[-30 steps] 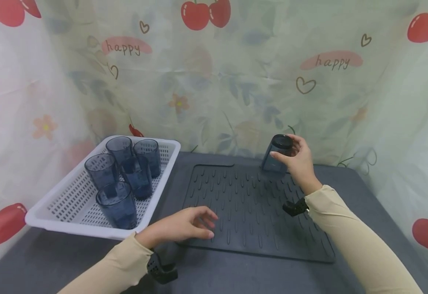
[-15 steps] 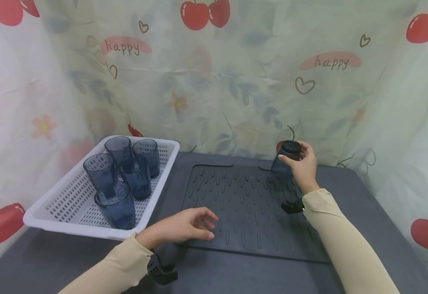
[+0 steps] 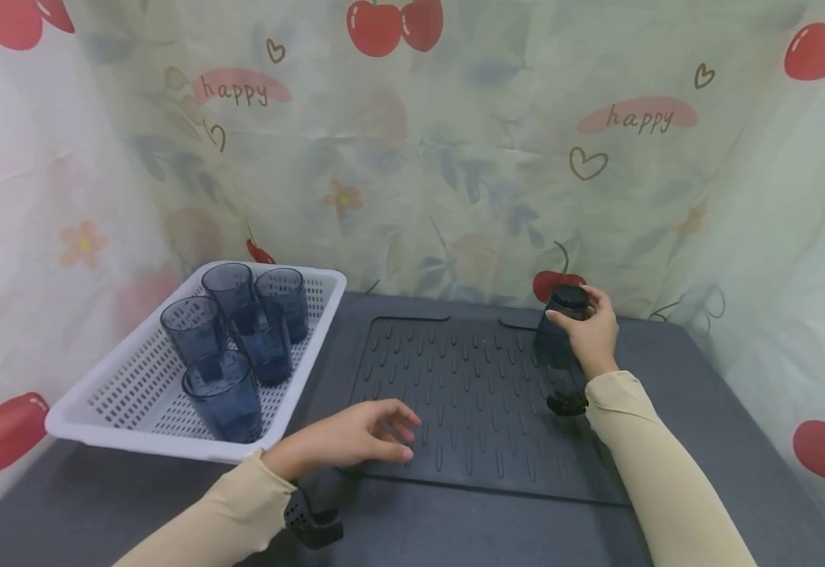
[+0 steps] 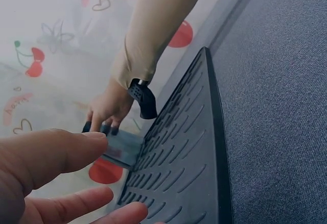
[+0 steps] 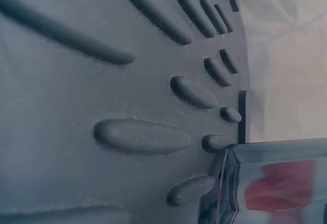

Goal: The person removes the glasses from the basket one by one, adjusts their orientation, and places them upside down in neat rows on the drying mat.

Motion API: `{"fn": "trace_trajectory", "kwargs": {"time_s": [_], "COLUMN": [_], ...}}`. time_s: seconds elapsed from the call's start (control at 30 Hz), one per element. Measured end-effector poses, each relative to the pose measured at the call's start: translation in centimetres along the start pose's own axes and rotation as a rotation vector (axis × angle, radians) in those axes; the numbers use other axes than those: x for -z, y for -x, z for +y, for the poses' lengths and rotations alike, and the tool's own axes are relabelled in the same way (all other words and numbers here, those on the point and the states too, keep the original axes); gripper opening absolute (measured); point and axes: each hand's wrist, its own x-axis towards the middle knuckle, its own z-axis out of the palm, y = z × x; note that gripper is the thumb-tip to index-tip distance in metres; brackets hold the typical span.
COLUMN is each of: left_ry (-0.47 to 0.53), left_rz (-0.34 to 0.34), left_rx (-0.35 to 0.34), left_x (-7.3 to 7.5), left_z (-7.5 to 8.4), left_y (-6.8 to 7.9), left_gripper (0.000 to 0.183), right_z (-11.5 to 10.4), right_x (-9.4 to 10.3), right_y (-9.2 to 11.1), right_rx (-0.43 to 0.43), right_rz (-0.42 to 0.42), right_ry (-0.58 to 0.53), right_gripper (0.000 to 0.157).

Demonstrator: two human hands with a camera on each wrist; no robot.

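Upside down at the back right of the black ribbed mat [image 3: 455, 409] is a blue-tinted drinking glass [image 3: 552, 344]. My right hand [image 3: 594, 337] grips it near its dark base, thumb on one side and fingers on the other. In the right wrist view, the rim end of the glass [image 5: 276, 183] meets the mat among its raised ribs. My left hand [image 3: 355, 435] hovers over the mat's front left corner, fingers loosely bent and holding nothing. The left wrist view shows its thumb and fingers apart, with the right hand [image 4: 110, 106] and glass [image 4: 123, 147] beyond.
A white perforated basket [image 3: 143, 442] on the left holds several upright blue glasses [image 3: 224, 398]. The dark cloth-covered table [image 3: 455, 528] runs around the mat. A printed curtain [image 3: 412, 181] closes off the back and sides.
My right hand has carried the upturned glass rightward and down, from a tilt to nearly upright on the mat. The left hand and the basket have stayed put.
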Motion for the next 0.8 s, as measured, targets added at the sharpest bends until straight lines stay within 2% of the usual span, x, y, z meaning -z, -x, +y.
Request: {"fn": "trace_trajectory", "kwargs": {"time_s": [0.37,0.8], "left_ry": [0.002,0.007], "left_rz": [-0.005,0.000], "left_rx": [0.010,0.014], "left_x": [0.24,0.17], "left_z": [-0.02,0.07], "left_y": [0.10,0.22], "left_gripper": [0.043,0.044], "right_z": [0.55,0.43], "right_x": [0.04,0.45], "right_y": [-0.04,0.49], "right_rx": [0.009,0.010], "right_rz": [0.030,0.023], "right_ry": [0.040,0.065], "right_gripper": [0.078,0.075]}}
